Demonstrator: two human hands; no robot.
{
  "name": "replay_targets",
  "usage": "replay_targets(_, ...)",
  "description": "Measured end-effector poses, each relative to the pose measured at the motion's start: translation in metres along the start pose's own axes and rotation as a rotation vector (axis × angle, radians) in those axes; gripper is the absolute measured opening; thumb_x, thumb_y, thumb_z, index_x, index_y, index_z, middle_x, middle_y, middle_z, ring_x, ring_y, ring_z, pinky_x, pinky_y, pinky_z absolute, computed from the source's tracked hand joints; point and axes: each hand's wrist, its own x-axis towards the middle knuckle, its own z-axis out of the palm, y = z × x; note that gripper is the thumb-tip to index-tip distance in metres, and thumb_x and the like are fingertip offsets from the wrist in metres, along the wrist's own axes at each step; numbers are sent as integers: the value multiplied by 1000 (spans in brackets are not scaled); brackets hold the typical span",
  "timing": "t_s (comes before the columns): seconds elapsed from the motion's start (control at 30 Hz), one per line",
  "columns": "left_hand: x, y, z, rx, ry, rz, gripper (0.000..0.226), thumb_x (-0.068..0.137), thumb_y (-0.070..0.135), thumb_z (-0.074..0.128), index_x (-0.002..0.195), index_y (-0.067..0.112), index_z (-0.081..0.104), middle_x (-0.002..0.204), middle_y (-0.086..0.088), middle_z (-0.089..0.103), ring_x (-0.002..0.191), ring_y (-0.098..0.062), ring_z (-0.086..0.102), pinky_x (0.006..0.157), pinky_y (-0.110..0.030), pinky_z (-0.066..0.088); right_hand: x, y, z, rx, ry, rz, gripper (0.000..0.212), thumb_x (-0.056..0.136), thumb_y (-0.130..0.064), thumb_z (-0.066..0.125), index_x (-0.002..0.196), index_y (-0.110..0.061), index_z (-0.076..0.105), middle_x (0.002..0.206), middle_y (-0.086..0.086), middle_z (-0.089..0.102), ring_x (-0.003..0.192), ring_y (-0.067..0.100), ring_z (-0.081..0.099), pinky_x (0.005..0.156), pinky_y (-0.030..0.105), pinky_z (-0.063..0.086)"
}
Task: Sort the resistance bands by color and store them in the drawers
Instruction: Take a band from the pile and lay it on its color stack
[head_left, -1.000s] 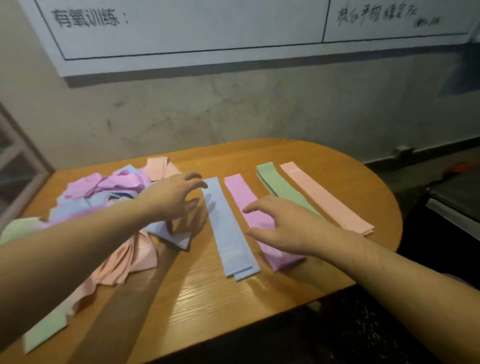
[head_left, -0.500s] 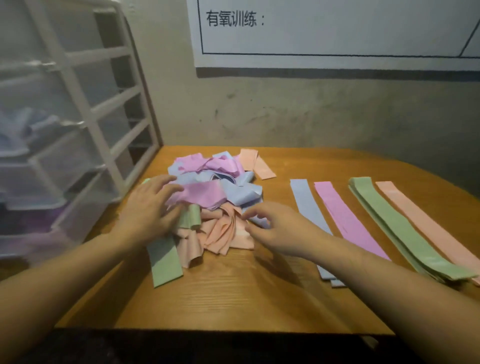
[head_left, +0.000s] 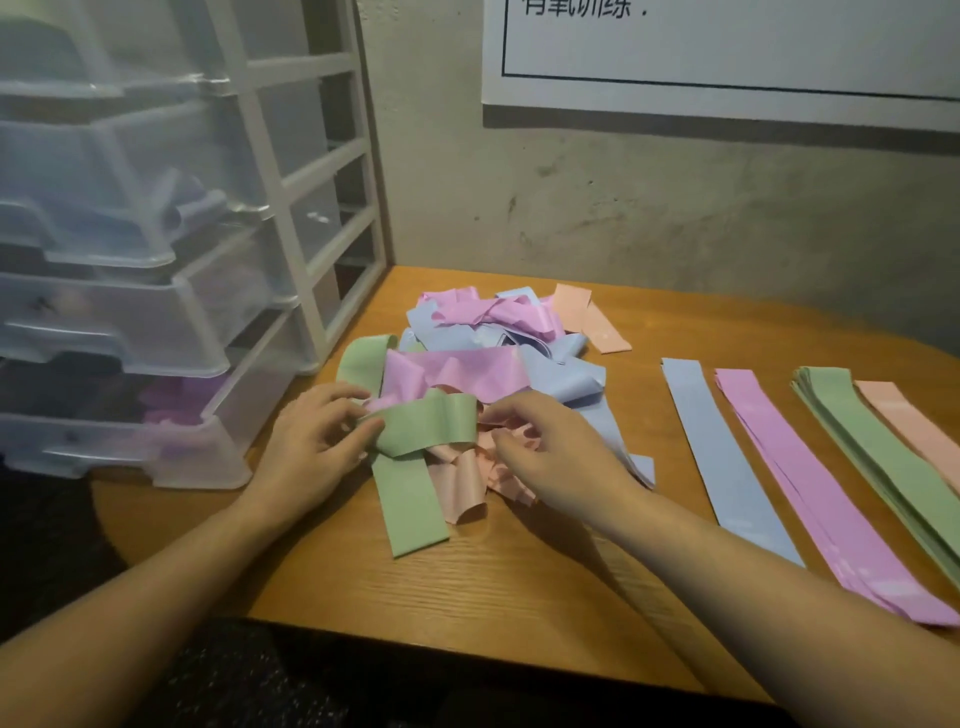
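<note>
**Resistance bands half sorted, a green one held in both hands**

Resistance bands lie in a tangled heap (head_left: 488, 358) of pink, blue, peach and green on the wooden table (head_left: 519, 587), just in front of the person. At the near edge of that heap, a green band (head_left: 423, 431) is pinched at both ends of its raised fold: the left hand (head_left: 306, 457) grips it between thumb and fingers on one side, the right hand (head_left: 556, 457) holds its other end with curled fingertips. The band's loose tail (head_left: 410, 506) runs down flat over the table toward the person, beside crumpled peach bands (head_left: 465, 480).

To the right of the heap, well apart from it, four straightened piles lie side by side in parallel: a blue strip (head_left: 722, 457), then a pink stack (head_left: 810, 483), then a green stack (head_left: 883, 457), and a peach strip (head_left: 904, 421) at the far right, partly cut off by the frame edge.

On the left stands a white-framed drawer unit (head_left: 291, 218) with clear plastic drawers, its base at the table's left edge. Several drawers are pulled partly out; the lowest drawer (head_left: 156, 441) shows purple-pink material through its wall, and one higher up (head_left: 130, 223) holds something pale blue. Their contents are too blurred to tell in detail. A white poster (head_left: 727, 52) hangs on the grey wall behind.
</note>
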Motion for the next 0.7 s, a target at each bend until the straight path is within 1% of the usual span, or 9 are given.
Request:
replay_targets(0.13,-10,10,-2,91,81,188,37,96,50,50,93,19,72,105,7,71,118,-17,58,116,-56,29,-9,-5,21,-62,93,-166,42,86,-26,56,128,-28,59,126,-12,57,121,7,50,104,19,36)
replay_targets(0.23,-17,26,-1,215,149,436,27,95,36,58,86,16,72,90,3,72,103,-17,64,113,-59,33,-17,-5,34,-139,149,-265,56,86,-22,64,140,-27,52,141,-6,48,132,14,43,113,24,29)
replay_targets(0.3,-18,38,0,226,125,571,28,96,32,59,83,11,72,83,-3,70,83,-18,67,103,-50,46,-21,0,40,-195,215,-289,59,86,-24,68,142,-27,50,145,-4,45,136,17,41,116,31,28)
replay_targets(0.37,-19,47,1,234,75,647,30,97,32,59,82,8,72,76,-5,66,68,-20,63,76,-40,56,-24,6,42,-229,287,-281,51,86,-28,67,136,-29,56,139,-6,50,132,17,45,115,39,31)
replay_targets(0.4,-20,51,0,254,53,664,29,96,31,60,82,8,72,74,-5,64,63,-20,60,61,-35,54,-26,9,41,-233,311,-272,45,87,-30,66,131,-30,59,133,-9,55,129,14,48,113,44,33)
replay_targets(0.47,-23,55,-3,302,-4,695,26,95,31,61,83,10,72,72,-4,62,58,-21,56,47,-30,46,-30,16,39,-211,324,-237,39,87,-33,64,126,-33,60,121,-17,59,118,8,53,108,50,36)
replay_targets(0.57,-31,59,-7,361,-113,746,25,96,35,58,90,15,73,77,-1,63,57,-17,54,46,-23,38,-33,23,37,-231,389,-188,31,86,-35,68,117,-36,65,105,-19,58,102,11,54,94,45,42)
replay_targets(0.63,-38,62,-9,384,-172,738,26,97,39,56,95,18,72,82,0,64,59,-14,55,46,-22,35,-33,25,40,-296,414,-207,15,84,-36,73,99,-37,70,104,-14,59,104,15,54,91,45,41)
replay_targets(0.7,-42,65,-10,403,-210,738,23,96,38,57,100,19,69,87,0,65,62,-13,55,48,-19,32,-33,26,44,-326,391,-229,10,83,-35,73,93,-35,70,112,-10,59,112,17,53,95,48,40)
